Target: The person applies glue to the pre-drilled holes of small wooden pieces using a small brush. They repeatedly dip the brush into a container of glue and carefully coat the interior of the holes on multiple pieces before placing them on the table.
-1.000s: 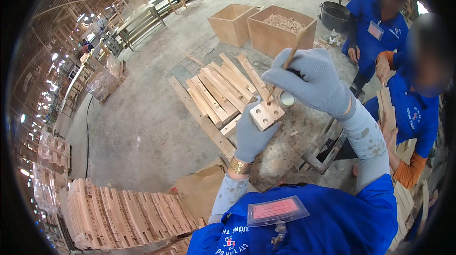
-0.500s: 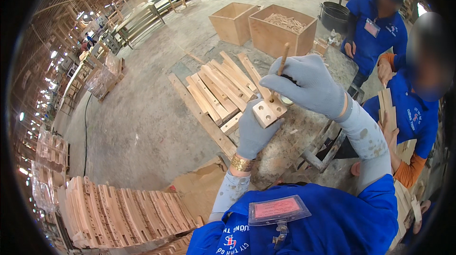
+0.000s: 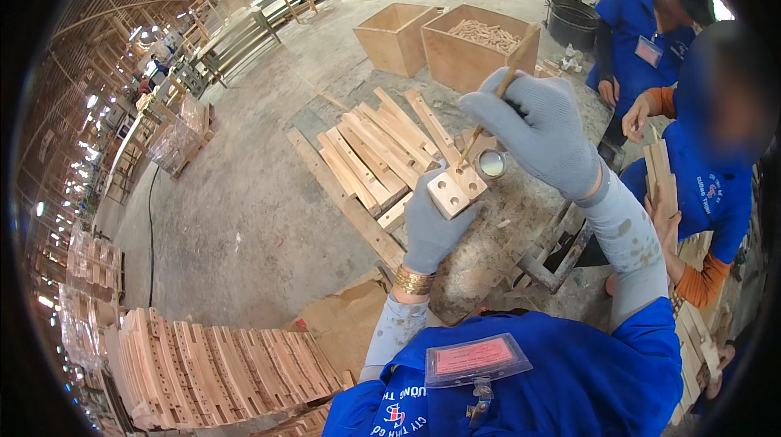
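Beside the wooden strips (image 3: 381,150), the left hand (image 3: 438,227) is clamped around a wooden block (image 3: 449,196) and the right hand (image 3: 543,124) pinches a thin stick (image 3: 516,63), its tip at the block's farther face; a loose pinch could let the stick skid, a stray swing could tip the round container (image 3: 491,163); the block looks pale, squared, round-holed

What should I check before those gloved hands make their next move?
1. Left hand gripping the drilled wooden block: ok.
2. Right hand holding the thin stick: ok.
3. Stick's lower end at the block: ok; whether it is inside a hole: cannot tell.
4. Open round container of pale stuff close by the block: ok.
5. Anything coating the holes' insides: cannot tell.
6. Co-worker's orange-cuffed hand apart from the right hand: ok.
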The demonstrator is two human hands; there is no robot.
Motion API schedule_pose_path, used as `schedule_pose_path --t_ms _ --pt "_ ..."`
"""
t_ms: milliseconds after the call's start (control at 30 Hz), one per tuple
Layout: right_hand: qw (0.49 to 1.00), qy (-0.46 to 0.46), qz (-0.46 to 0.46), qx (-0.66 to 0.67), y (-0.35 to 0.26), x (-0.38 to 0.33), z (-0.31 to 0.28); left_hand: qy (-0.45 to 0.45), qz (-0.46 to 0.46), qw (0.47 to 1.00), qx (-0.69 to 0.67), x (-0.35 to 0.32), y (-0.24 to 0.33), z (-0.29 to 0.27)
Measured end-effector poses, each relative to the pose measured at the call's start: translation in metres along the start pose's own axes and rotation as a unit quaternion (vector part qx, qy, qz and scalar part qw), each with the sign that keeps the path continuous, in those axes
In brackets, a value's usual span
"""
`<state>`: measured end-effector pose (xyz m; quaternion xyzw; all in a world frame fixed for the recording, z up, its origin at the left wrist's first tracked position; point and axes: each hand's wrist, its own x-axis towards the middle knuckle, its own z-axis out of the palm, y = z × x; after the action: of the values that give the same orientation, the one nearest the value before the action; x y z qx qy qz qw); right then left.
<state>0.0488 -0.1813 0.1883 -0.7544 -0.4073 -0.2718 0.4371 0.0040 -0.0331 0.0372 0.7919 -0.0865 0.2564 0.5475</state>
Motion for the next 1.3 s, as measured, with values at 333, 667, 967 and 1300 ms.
schedule_pose_path --t_ms 333,667,967,1300 --pt "0.997 -0.07 0.043 0.007 -0.003 -0.01 -0.018 -0.016 -0.008 1.0 0.012 0.002 0.001 0.0" --pt "0.992 -0.123 -0.017 -0.031 0.005 -0.014 -0.004 0.008 -0.005 1.0 0.023 0.002 0.005 0.0" --pt "0.99 -0.138 -0.019 -0.035 0.004 -0.013 -0.008 0.001 -0.023 1.0 0.001 0.004 0.004 -0.001" --pt "0.986 0.004 0.16 0.047 0.06 -0.015 -0.016 0.049 -0.032 0.998 0.022 0.007 0.001 -0.007"
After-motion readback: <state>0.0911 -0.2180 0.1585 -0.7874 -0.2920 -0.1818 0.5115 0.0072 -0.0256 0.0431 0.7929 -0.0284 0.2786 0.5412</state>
